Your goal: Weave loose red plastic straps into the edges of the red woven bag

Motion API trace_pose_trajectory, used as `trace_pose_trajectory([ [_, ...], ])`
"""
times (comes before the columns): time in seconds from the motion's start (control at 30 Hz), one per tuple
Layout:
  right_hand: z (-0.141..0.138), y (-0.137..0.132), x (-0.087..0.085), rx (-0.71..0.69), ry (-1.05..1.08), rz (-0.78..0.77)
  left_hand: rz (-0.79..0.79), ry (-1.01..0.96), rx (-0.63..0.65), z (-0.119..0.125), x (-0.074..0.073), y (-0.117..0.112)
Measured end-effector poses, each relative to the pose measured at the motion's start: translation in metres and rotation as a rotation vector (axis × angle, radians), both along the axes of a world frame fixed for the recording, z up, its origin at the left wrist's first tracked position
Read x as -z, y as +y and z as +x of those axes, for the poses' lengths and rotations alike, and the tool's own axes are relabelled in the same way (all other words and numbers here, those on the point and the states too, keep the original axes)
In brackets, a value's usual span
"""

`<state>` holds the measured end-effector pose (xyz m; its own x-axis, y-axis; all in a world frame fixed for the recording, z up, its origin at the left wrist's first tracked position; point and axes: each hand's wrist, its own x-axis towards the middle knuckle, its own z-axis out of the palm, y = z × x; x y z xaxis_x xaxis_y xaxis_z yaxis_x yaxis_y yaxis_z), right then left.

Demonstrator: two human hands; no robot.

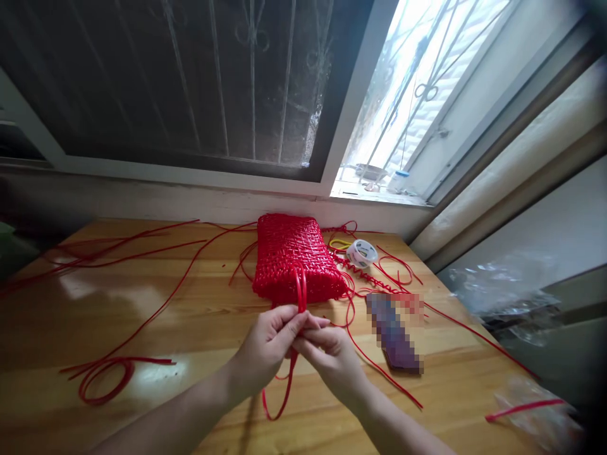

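A red woven basket (296, 253) lies on its side on the wooden table, its end toward me. Red plastic strands (301, 287) run from it down into my hands. My left hand (277, 335) pinches these strands between thumb and fingers. Close against it, my right hand (322, 344) has its fingers closed on the same strands. The strands come out below both hands and hang in a loop (277, 414). My fingers partly hide the spot where the strands meet.
Loose red strands (165, 309) and a coil (107, 382) lie on the wooden table (199, 360) at left. To the right are a tape roll (361, 253), a yellow-handled tool (340, 243), a blurred dark flat object (396, 335) and a plastic bag (535, 417). A window (332, 145) stands behind.
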<state>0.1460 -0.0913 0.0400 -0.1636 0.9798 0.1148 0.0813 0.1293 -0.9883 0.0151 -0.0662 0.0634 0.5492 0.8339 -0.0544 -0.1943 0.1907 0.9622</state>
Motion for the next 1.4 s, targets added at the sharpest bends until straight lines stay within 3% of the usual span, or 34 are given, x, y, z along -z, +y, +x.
trace_pose_trajectory([
  [0.1,-0.007,0.012,-0.003,0.028,0.084,-0.011,0.059,-0.07,-0.112,0.004,-0.003,0.01],
  [0.3,-0.02,0.023,-0.004,-0.096,0.17,-0.142,0.074,-0.075,-0.269,0.0,-0.021,0.025],
  [0.43,-0.028,0.027,0.015,-0.091,0.103,-0.134,-0.003,-0.165,-0.348,-0.004,-0.026,0.037],
  [0.63,-0.03,0.034,0.053,-0.063,-0.26,0.018,-0.108,-0.279,-0.417,-0.014,-0.027,0.057],
  [0.77,-0.029,0.038,0.059,-0.019,-0.395,0.096,-0.264,-0.37,-0.433,-0.019,-0.029,0.072],
  [0.9,-0.028,0.044,0.056,-0.011,-0.269,0.016,-0.367,-0.459,-0.407,-0.019,-0.03,0.083],
  [1.07,-0.017,0.053,0.053,0.099,0.127,-0.112,-0.208,-0.364,-0.211,-0.012,-0.024,0.075],
  [1.2,0.0,0.053,0.047,0.218,0.371,-0.126,-0.006,-0.197,-0.327,-0.007,-0.004,0.052],
  [1.3,0.01,0.049,0.045,0.286,0.342,-0.061,0.202,0.042,-0.381,-0.006,0.015,0.038],
  [1.4,0.014,0.042,0.046,0.34,0.128,0.113,0.356,0.236,-0.31,-0.005,0.029,0.032],
])
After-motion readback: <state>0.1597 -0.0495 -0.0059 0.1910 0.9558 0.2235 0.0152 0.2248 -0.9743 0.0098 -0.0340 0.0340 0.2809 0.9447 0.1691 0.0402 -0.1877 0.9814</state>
